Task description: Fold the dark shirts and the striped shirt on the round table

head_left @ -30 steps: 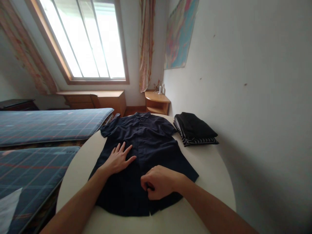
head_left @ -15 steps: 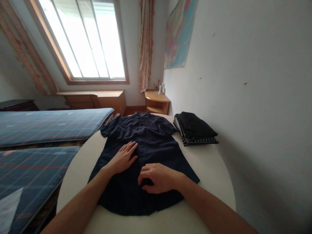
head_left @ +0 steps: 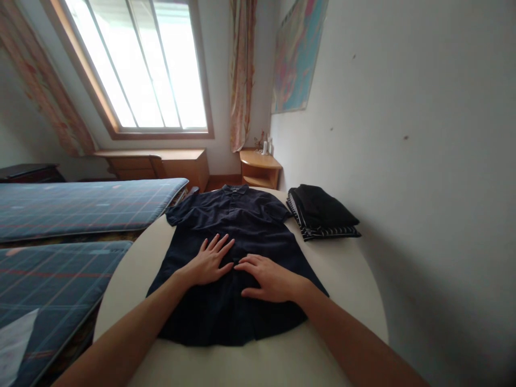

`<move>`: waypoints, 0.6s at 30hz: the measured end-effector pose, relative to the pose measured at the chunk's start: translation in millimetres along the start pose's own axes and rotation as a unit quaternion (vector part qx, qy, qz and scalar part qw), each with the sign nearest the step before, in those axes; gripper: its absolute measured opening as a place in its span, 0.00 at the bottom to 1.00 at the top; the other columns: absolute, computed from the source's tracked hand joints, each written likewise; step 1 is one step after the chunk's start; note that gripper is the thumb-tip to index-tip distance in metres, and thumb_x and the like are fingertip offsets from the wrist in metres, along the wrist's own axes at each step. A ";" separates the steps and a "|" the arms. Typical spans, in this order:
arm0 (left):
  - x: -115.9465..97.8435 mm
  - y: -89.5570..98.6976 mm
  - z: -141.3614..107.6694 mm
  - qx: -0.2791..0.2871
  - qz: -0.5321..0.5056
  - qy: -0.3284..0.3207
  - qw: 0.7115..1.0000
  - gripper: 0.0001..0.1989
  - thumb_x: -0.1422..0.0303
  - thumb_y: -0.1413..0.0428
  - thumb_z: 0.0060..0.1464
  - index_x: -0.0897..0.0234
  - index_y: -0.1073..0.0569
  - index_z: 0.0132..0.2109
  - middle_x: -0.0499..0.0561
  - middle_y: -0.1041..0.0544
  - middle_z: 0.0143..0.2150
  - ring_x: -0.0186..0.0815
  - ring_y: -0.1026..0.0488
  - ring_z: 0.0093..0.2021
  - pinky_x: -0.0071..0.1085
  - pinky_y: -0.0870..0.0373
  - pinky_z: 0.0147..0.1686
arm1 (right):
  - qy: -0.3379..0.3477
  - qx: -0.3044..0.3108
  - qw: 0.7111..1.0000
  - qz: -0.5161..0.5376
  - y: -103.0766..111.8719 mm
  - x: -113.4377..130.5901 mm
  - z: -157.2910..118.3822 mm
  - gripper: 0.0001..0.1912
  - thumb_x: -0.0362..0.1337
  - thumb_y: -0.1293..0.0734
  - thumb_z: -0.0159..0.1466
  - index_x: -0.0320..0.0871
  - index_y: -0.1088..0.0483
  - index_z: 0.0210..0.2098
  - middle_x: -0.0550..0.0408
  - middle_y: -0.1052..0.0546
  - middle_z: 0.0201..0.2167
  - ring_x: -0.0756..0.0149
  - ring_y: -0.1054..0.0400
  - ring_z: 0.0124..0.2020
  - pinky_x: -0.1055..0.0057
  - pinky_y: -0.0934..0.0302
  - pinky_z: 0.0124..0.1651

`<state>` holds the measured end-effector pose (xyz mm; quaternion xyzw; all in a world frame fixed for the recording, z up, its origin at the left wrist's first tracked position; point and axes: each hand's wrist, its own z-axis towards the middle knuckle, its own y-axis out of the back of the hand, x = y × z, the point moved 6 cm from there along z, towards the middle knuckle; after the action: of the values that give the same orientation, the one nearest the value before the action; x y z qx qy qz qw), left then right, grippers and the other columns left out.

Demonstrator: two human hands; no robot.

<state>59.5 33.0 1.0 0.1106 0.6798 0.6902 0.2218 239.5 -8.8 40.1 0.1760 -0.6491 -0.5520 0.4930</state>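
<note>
A dark navy short-sleeved shirt [head_left: 242,215] lies spread on a round white table [head_left: 355,290], its collar at the far side and its hem toward me. My left hand [head_left: 209,262] rests on the middle of the shirt with its fingers spread. Just right of it, my right hand [head_left: 268,278] is on the shirt near the button strip, thumb apart from the curved fingers and nothing visible between them. Small wrinkles run across the cloth beyond my hands.
A folded stack of black and striped clothes [head_left: 322,212] sits on the table's right side, near the white wall [head_left: 423,188]. Plaid mattresses [head_left: 52,279] lie on the left. Behind are a desk [head_left: 181,156] and a corner shelf [head_left: 260,159].
My right hand has moved forward and its fingers have opened out. My left hand's fingers have spread wider. The shirt's hem has shifted slightly away from me.
</note>
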 end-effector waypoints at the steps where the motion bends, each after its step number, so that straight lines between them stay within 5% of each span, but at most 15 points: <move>1: 0.9 0.5 4.2 0.010 -0.003 0.005 1.000 0.35 0.50 0.54 0.64 0.54 0.52 0.73 0.56 0.56 0.75 0.57 0.61 0.73 0.64 0.58 0.65 | -0.013 -0.004 1.000 -0.002 1.1 -3.2 -0.5 0.33 0.51 0.33 0.64 0.44 0.38 0.63 0.42 0.36 0.64 0.51 0.48 0.68 0.52 0.53 0.69; 6: 7.4 3.5 25.1 0.031 -0.007 0.023 0.999 0.34 0.52 0.53 0.63 0.54 0.49 0.72 0.56 0.53 0.74 0.58 0.58 0.72 0.64 0.55 0.64 | -0.038 0.010 0.999 -0.003 2.6 -12.5 -4.0 0.37 0.62 0.30 0.56 0.45 0.34 0.56 0.44 0.42 0.68 0.46 0.57 0.71 0.43 0.62 0.70; 13: 17.0 -0.9 36.2 -0.046 -0.021 0.043 0.998 0.31 0.56 0.49 0.61 0.57 0.41 0.69 0.56 0.44 0.72 0.54 0.52 0.72 0.59 0.54 0.66 | -0.024 0.047 0.998 -0.029 -1.3 -9.5 -7.9 0.44 0.64 0.24 0.41 0.45 0.33 0.48 0.43 0.56 0.73 0.41 0.68 0.73 0.38 0.75 0.69; 18: 13.3 2.0 34.2 -0.095 -0.022 0.028 0.995 0.29 0.61 0.46 0.59 0.61 0.37 0.66 0.57 0.38 0.69 0.50 0.45 0.69 0.52 0.49 0.67 | 0.056 0.020 0.997 -0.041 -3.2 20.0 -4.3 0.34 0.57 0.24 0.48 0.43 0.31 0.45 0.43 0.51 0.72 0.46 0.64 0.72 0.49 0.65 0.71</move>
<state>63.0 69.5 2.7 0.0549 0.6194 0.7496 0.2269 233.1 -27.7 45.9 0.2428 -0.6234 -0.5480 0.5021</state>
